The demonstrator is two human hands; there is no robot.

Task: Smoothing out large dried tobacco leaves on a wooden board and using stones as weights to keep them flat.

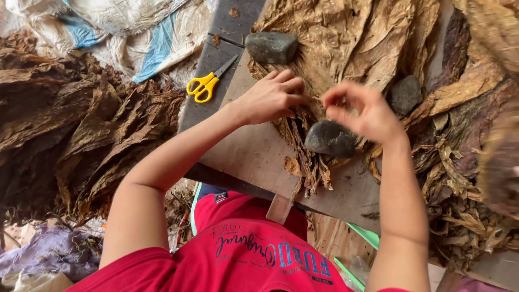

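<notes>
My left hand (273, 97) rests with curled fingers on a strip of dried brown leaves (303, 146) lying on a wooden board (254, 151). My right hand (359, 111) hovers just right of it, blurred, fingers pinched together above a dark stone (330, 139) that sits on the leaves. I cannot tell whether the right fingers hold a bit of leaf.
Two more dark stones (272, 46) (405, 94) weigh down a broad pile of flattened leaves (367, 38). Yellow-handled scissors (208, 82) lie on the board's left edge. Heaps of dried leaves (81, 130) fill the left and right; a white-and-blue sack (130, 32) lies at top left.
</notes>
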